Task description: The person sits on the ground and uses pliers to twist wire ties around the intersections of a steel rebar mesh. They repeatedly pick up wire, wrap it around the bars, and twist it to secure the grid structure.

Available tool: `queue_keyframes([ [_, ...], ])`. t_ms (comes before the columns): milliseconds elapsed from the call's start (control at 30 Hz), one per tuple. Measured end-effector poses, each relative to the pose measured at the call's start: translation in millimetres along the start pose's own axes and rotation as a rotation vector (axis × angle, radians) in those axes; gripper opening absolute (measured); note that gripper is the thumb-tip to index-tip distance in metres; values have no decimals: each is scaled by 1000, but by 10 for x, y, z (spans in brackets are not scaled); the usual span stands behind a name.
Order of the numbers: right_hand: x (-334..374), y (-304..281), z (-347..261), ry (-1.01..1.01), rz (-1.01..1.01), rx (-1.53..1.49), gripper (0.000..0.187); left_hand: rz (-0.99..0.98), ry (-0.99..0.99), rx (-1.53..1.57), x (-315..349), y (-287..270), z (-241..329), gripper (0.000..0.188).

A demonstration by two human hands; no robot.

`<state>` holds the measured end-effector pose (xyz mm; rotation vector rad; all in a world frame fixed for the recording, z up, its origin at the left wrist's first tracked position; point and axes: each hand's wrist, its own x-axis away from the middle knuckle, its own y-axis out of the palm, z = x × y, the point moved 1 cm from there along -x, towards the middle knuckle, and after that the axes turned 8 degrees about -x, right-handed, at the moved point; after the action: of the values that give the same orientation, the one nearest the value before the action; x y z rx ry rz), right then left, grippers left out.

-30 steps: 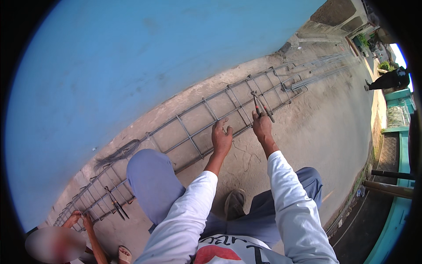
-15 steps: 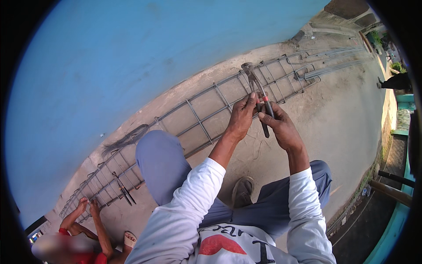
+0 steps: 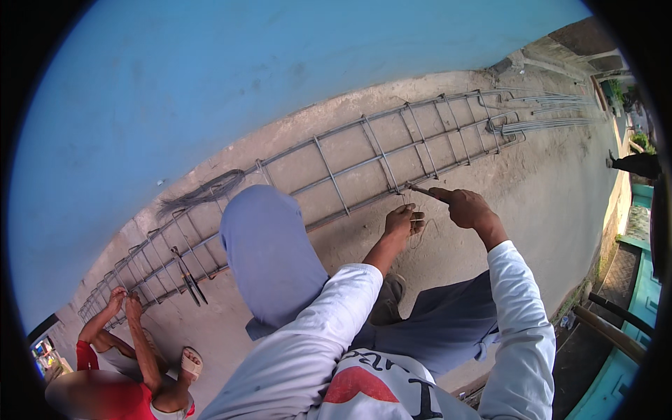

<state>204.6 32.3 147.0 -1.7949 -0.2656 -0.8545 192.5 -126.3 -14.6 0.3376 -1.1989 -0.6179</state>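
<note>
My right hand is wrapped round the handles of a pair of end-cutting pincers. Their head meets the near long bar of a steel rebar cage where a cross tie joins it. Just below that joint, my left hand has its fingers closed on a thin tie wire, which bends out in a loose loop. The cage lies lengthwise on the ground, with square stirrups along it.
A bundle of dark wire rests across the cage's left part. Another pair of pincers lies there too, near a red-sleeved person's hands. Loose bars stretch off at right. A blue wall runs along the far side.
The pincers, earlier held up between both hands over the cage, are now down at its near bar in my right hand. My left hand has come away from them and lower.
</note>
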Motion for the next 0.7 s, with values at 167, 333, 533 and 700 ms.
queue_keyframes([
  [167, -93, -30, -128, -34, -46, 175, 61, 50, 19, -67, -13, -57, -5, 27],
  [333, -204, 5, -201, -81, -4, 430, 48, 45, 47, -151, 8, -62, 15, 25],
  [533, -138, 150, -425, 47, 23, 550, 43, 25, 30, -150, -7, -54, 23, 23],
  [700, 53, 271, -435, 77, 91, 466, 45, 18, 38, -141, -59, -105, -10, 21],
])
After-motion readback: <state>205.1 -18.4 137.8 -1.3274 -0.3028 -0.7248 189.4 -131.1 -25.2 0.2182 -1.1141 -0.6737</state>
